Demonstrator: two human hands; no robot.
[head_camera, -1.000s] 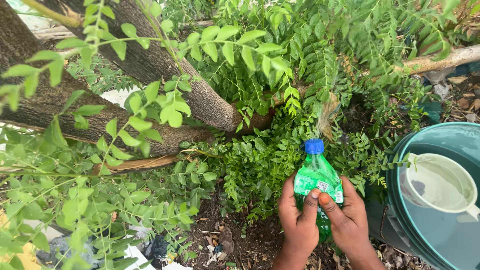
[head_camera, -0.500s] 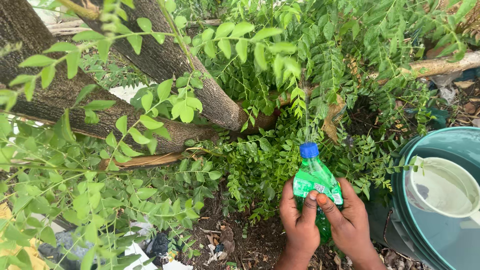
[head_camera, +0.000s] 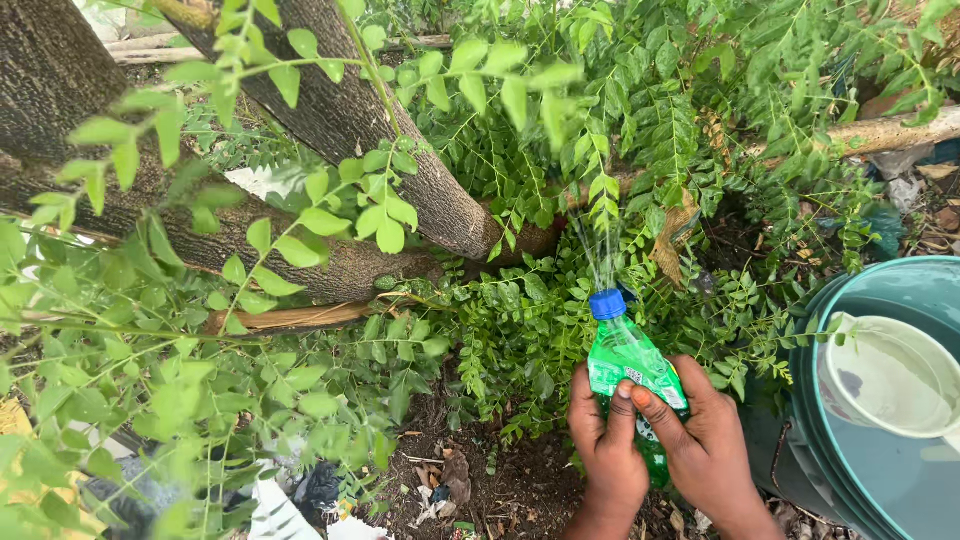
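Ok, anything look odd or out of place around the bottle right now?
Thin jets of water spray from the blue cap of the green bottle, so the cap seems to be pierced. Both the left hand and the right hand squeeze it. Bits of litter lie on the soil under the leaves.

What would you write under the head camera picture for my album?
Left hand and right hand squeeze a green bottle with blue cap, spraying water onto leafy plants.
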